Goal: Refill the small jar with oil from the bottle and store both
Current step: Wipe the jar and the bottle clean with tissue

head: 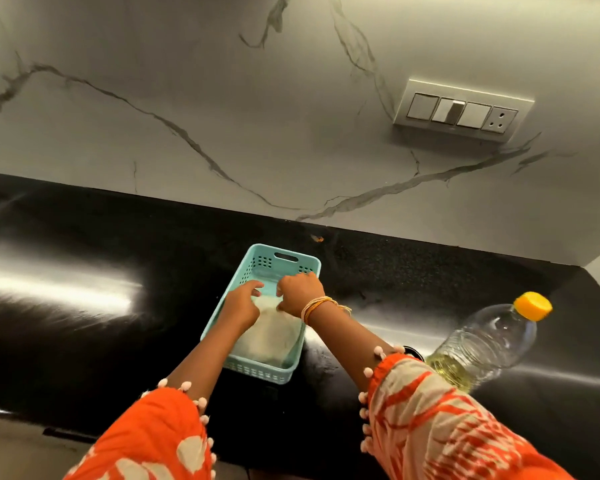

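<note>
A: The fingers [257,287] of the left hand [243,303] reach into the basket [257,370], index stretched forward and the rest bent; are they holding anything?

B: They touch the pale cloth [274,337] on the basket floor; whether they pinch it I cannot tell; the cloth is blurred under the hand.

A: And the right hand [298,292]?

B: Also inside the basket, just beside the left; its fingers are curled downward at the edge of the same cloth; they look bunched on it, but the grip itself is hidden by the knuckles; threads [321,304] wrap the wrist.

A: Where is the bottle [482,344]?

B: On the black counter [84,341], to the right of the basket and apart from it; it leans in this wide view, yellow cap [532,305] on; clear plastic, with yellowish oil only in its lower part; the right sleeve [430,420] covers its base.

A: The jar?

B: I cannot make one out; something dark and round peeks between sleeve and bottle, too hidden to name.

A: The basket?

B: Turquoise, perforated, with a handle slot at the far end; it stands on the counter below a marble wall [222,116]; a switch plate [461,110] sits on that wall, upper right.
</note>
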